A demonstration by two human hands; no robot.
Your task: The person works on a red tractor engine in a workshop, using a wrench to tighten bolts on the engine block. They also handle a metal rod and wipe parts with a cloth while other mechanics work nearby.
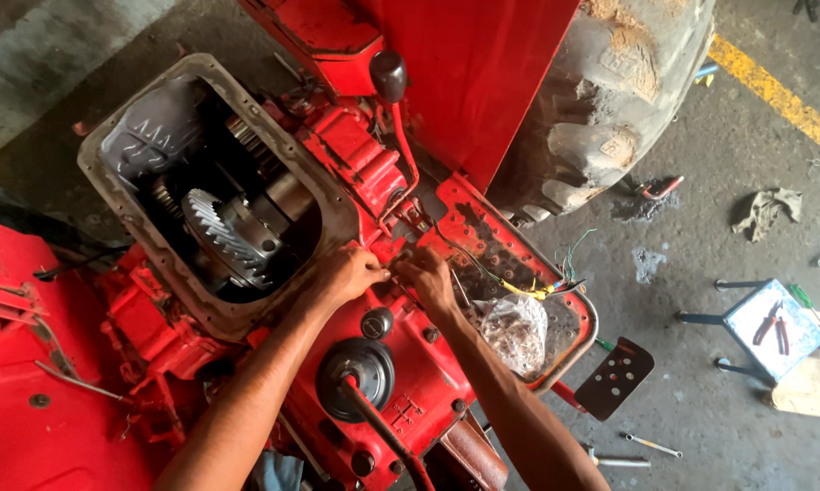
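Pinching together, left hand [351, 273] and right hand [425, 277] clench a small fitting [392, 270] beside the open gear housing [211, 182], steadying it.

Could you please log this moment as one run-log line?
left hand: touching small part on red tractor housing | right hand: beside it, same spot | open gear case: left | clear plastic bag: right

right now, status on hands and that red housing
Left hand and right hand pinched together on red housing. Open gear case beside left hand. Plastic bag near right forearm.
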